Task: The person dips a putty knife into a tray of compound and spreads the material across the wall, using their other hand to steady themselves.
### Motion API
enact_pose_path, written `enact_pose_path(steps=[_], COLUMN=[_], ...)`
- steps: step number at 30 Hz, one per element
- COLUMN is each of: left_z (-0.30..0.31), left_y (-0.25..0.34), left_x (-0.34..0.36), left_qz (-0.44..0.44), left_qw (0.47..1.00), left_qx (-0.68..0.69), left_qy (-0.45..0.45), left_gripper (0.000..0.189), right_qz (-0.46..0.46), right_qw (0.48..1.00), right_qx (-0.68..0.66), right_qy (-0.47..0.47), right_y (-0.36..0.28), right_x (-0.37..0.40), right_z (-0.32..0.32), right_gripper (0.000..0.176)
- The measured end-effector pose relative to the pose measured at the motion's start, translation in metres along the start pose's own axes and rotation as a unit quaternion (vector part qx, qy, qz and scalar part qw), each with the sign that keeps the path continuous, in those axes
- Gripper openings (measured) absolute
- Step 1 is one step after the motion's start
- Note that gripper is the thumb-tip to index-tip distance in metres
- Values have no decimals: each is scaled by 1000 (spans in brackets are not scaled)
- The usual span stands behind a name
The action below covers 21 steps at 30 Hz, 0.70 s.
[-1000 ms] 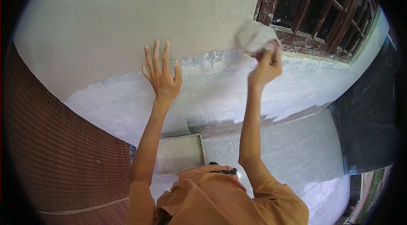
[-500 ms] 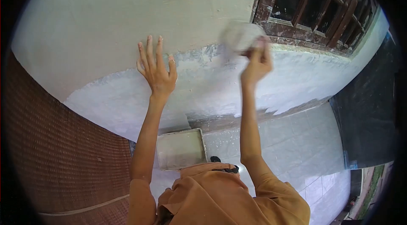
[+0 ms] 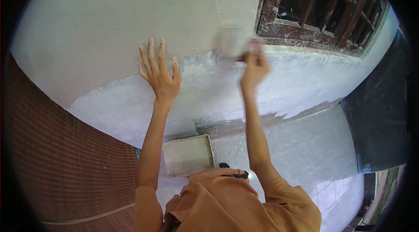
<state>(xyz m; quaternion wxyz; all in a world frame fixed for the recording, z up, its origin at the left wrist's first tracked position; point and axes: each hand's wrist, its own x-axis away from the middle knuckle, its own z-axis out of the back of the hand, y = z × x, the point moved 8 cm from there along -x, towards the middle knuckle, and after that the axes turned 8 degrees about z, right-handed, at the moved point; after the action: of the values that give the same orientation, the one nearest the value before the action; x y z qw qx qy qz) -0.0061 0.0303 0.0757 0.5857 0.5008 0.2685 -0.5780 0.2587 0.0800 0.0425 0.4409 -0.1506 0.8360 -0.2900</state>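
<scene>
My left hand (image 3: 160,74) lies flat against the wall (image 3: 131,22) with its fingers spread, right at the line where the pale upper wall meets the whiter, freshly coated band (image 3: 209,88). My right hand (image 3: 254,67) is closed on a whitish pad or tool (image 3: 229,40), blurred by motion, pressed to the wall just left of the window's lower corner. I cannot tell exactly what the tool is.
A dark wooden window frame (image 3: 314,9) spattered with white sits at the upper right. A shallow tray (image 3: 188,155) rests on the tiled floor (image 3: 297,144) below the wall. A brown woven surface (image 3: 65,162) fills the left; a dark panel (image 3: 379,114) stands at the right.
My right hand has swept the tool leftward along the wall, away from the window corner. My left hand stays pressed flat on the wall, barely shifted.
</scene>
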Motion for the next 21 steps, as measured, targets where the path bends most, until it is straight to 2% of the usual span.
enact_pose_path(steps=[1, 3, 4, 6, 8, 10, 11, 13, 15, 19, 20, 21], left_z=[-1, -4, -5, -1, 6, 9, 11, 8, 3, -1, 1, 5], left_y=[4, 11, 12, 9, 1, -8, -11, -9, -6, 1, -1, -3], left_x=[-2, -3, -3, -3, -2, 0, 1, 0, -1, -3, -3, -3], left_qz=[-2, -8, -12, -14, -9, 5, 11, 17, 13, -18, -23, -21], left_qw=[1000, 1000, 1000, 1000, 1000, 1000, 1000, 1000, 1000, 1000, 1000, 1000], left_qx=[10, 24, 22, 13, 8, 8, 11, 1, -2, 16, 14, 11], left_qy=[4, 6, 2, 0, 4, 18, 26, 15, 1, -2, -5, -2], left_gripper=[57, 57, 58, 58, 58, 58, 58, 57, 57, 59, 58, 58], right_qz=[-3, 20, 22, 25, 16, 53, 29, 64, 12, 52, 1, 21], right_qw=[997, 997, 997, 993, 997, 989, 990, 993, 998, 997, 999, 1000], right_qx=[32, -38, -38, 110, 2, -36, -64, -49, 3, -34, 13, 12], right_qy=[-71, -65, -63, -45, 80, 134, 125, 81, -66, -42, -52, -20], right_y=[6, 0, 0, 3, 9, -4, -7, -13, -12, -5, 6, 9], right_x=[18, 40, 35, 12, -15, -34, -34, -19, 14, 34, 18, 3], right_z=[-25, -58, -52, -20, 26, 53, 52, 24, -30, -69, -54, -28], right_gripper=[29, 32, 32, 32, 31, 34, 34, 33, 30, 28, 29, 29])
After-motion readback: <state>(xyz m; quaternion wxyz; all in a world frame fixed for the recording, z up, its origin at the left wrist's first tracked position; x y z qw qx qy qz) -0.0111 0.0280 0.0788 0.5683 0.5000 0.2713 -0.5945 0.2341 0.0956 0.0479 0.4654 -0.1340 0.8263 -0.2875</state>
